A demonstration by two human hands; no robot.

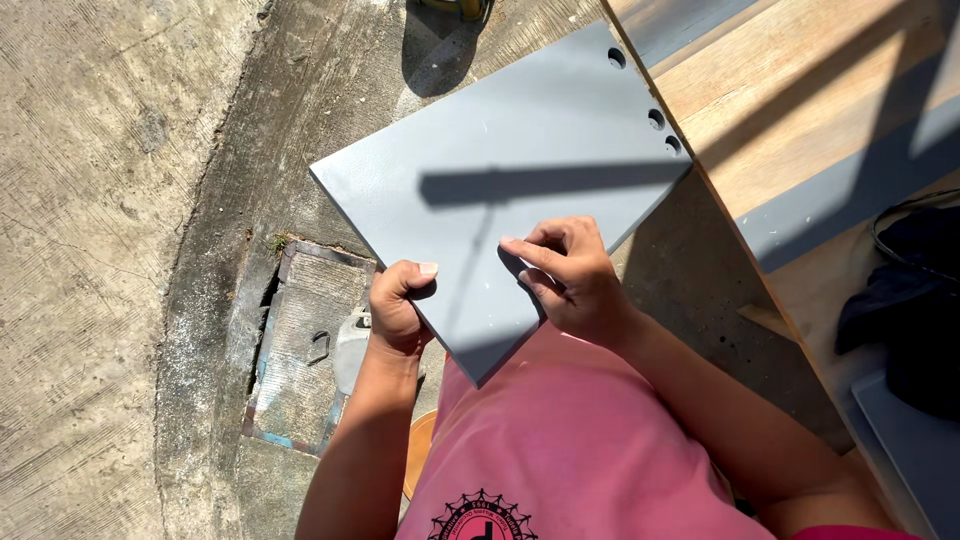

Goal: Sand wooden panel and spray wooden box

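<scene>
**Grey panel held over the concrete, fingertips at work on its face**

The concrete floor [110, 250] fills the left of the scene, with a small metal drain cover [305, 350] set into it. To the right a wooden worktop [800, 110] runs from near to far, carrying a dark bundle of cloth [910, 300] at its right edge.

Between them sits the grey panel [500, 190], a flat square board turned corner-on, its near corner resting against the person's pink shirt [570, 450] and its far right corner, which has three round holes [655, 118], meeting the worktop's edge.

The step in hand looks like inspecting or marking the panel's face; the next move would call for keeping the board steady.

The left hand [397, 305] is closed around the panel's near left edge, thumb on top. The right hand [570, 275] lies on the near face, fingers curled, fingertips pinched together; whether they grip a small tool I cannot tell.
</scene>
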